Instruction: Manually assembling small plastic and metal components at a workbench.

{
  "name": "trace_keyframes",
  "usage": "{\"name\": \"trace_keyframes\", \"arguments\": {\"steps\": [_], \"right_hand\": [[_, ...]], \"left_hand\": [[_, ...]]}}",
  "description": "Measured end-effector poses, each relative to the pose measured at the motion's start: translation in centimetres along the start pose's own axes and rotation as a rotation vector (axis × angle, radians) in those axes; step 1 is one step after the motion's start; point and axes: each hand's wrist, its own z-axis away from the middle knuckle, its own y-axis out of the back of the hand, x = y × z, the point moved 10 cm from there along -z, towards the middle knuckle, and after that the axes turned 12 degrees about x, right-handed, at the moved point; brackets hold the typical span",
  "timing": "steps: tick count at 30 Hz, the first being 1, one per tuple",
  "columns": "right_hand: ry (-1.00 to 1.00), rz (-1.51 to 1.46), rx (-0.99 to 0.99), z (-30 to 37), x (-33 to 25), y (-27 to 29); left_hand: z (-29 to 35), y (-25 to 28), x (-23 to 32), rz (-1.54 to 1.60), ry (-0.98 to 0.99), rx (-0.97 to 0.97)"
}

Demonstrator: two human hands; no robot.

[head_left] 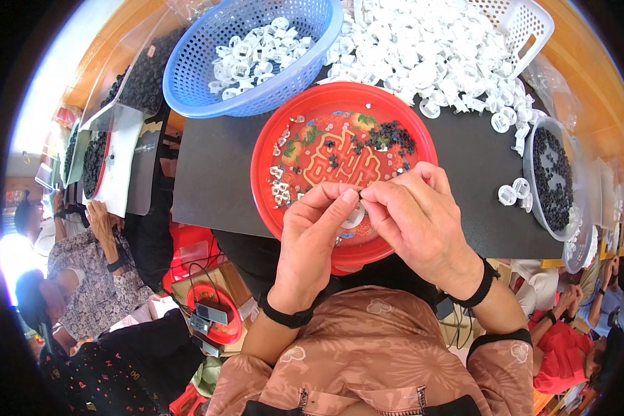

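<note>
White piece (354, 218) apparently being pinched by left hand (310, 232) and right hand (423, 222) above red tray (347, 91).
Fingertips (349, 197) are being kept close, seemingly for steadiness.

Bright overall | blown-out glare (15, 269) at far left | curved fisheye distortion, black corners

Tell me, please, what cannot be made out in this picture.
All in the head view:
What exactly the left hand and right hand pinch: hidden by their fingers.
Blue basket, far rim: cut off by the top edge.
Heap of white pieces, far end: cut off there too.
Black parts in the red tray: too small for exact shapes.
</note>
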Motion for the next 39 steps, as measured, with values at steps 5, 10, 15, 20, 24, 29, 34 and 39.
{"name": "trace_keyframes", "arguments": {"steps": [5,10,15,20,24,29,34,39], "right_hand": [[-0.11,-0.095,-0.002,-0.4,0.8,0.2],[-0.151,-0.067,-0.084,0.2,0.2,-0.1],[-0.153,-0.029,-0.103,0.5,0.3,-0.5],[-0.188,-0.025,-0.067,-0.1,0.5,-0.1],[-0.218,-0.029,-0.089,0.1,0.7,-0.3],[-0.219,-0.085,-0.079,0.4,0.6,-0.7],[-0.141,-0.032,0.01,0.4,-0.1,-0.2],[-0.14,0.005,-0.022,0.3,-0.2,-0.4]], "left_hand": [[0.3,-0.7,-0.5,0.153,0.104,-0.078],[0.5,-1.1,-0.7,0.248,0.212,-0.127],[1.0,-2.0,-0.7,0.32,0.273,-0.208],[0.8,-1.7,-0.8,0.247,0.208,-0.188],[0.7,-1.7,-1.0,0.269,0.205,-0.215],[0.6,-1.0,-1.3,0.25,0.173,-0.142],[0.8,-0.6,-1.4,0.21,0.15,-0.087],[0.8,-0.3,-1.0,0.116,0.03,-0.029]]}}
